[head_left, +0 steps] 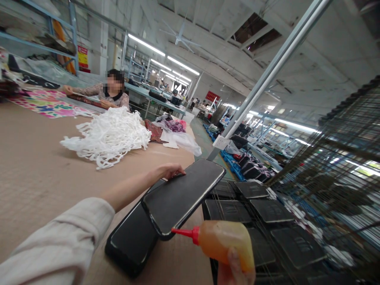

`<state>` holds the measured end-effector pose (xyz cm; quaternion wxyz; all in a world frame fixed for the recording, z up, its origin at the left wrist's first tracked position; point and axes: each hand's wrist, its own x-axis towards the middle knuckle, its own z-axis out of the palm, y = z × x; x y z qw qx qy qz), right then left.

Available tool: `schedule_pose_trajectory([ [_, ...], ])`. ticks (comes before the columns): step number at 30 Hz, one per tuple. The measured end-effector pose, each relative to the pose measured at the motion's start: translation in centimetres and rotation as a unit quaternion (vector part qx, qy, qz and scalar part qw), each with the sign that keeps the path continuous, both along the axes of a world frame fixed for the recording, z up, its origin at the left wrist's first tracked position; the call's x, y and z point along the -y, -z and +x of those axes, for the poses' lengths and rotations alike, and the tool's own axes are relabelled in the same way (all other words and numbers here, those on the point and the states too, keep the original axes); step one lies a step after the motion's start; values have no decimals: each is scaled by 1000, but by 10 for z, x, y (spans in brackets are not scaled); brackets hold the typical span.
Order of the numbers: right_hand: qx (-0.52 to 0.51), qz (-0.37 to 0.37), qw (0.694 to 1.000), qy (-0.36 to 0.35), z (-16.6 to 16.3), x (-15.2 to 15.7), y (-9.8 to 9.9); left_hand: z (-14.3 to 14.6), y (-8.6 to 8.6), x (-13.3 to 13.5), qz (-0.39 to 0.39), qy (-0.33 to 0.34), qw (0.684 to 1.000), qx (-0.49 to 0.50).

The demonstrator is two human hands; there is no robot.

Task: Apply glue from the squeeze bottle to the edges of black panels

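My left hand [172, 171] grips the far-left edge of a black rounded rectangular panel [185, 198], holding it tilted. A pale, shiny line runs along the panel's rim. Beneath it, partly covered, a second black rounded piece [133, 237] lies on the table. My right hand [234, 267] is wrapped round a squeeze bottle [227, 241] of amber liquid, at the lower right. The bottle lies sideways, and its red nozzle [185, 232] points left, with the tip at the panel's near corner.
A heap of white strips [111, 134] lies on the brown table [53, 166], with fabric scraps [172, 126] beside it. Across the table sits a person [114, 93] near colourful printed cloth [50, 103]. Several black panels [271, 209] rest on a rack at right. A metal post [258, 83] rises beyond the table.
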<state>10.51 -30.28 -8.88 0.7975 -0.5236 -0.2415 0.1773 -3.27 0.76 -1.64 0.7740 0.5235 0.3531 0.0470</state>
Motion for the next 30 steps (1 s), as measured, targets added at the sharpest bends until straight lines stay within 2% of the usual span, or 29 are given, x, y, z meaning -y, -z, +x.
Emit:
schedule_pose_trajectory([
  [2,-67,3,997,27,-21,-4,-12,-2,1,-2,9,-22,1000,-14],
  [4,-150,16,988,33,-34,-10,-33,-4,4,-1,22,-39,999,-20],
  [7,-278,45,959,38,-35,-23,-70,-10,11,5,48,-44,998,-5],
  [9,-264,55,963,26,-24,-30,-87,-14,16,11,61,-36,997,15],
  [11,-189,63,980,9,-10,-35,-94,-17,20,18,62,-15,997,34],
  [15,-64,75,995,31,22,-43,-90,-16,20,31,49,22,997,63],
  [20,-38,74,996,45,47,-48,-79,-8,13,42,31,65,996,59],
  [23,-50,63,996,40,33,-39,-60,-5,8,41,46,62,995,64],
  [27,-70,6,997,-18,-12,-20,-25,-4,2,38,62,39,996,47],
  [29,-51,0,998,-33,-25,-17,-23,-5,-3,39,63,53,995,52],
  [30,-43,8,999,-28,-24,-19,-28,-6,-6,40,61,65,994,57],
])
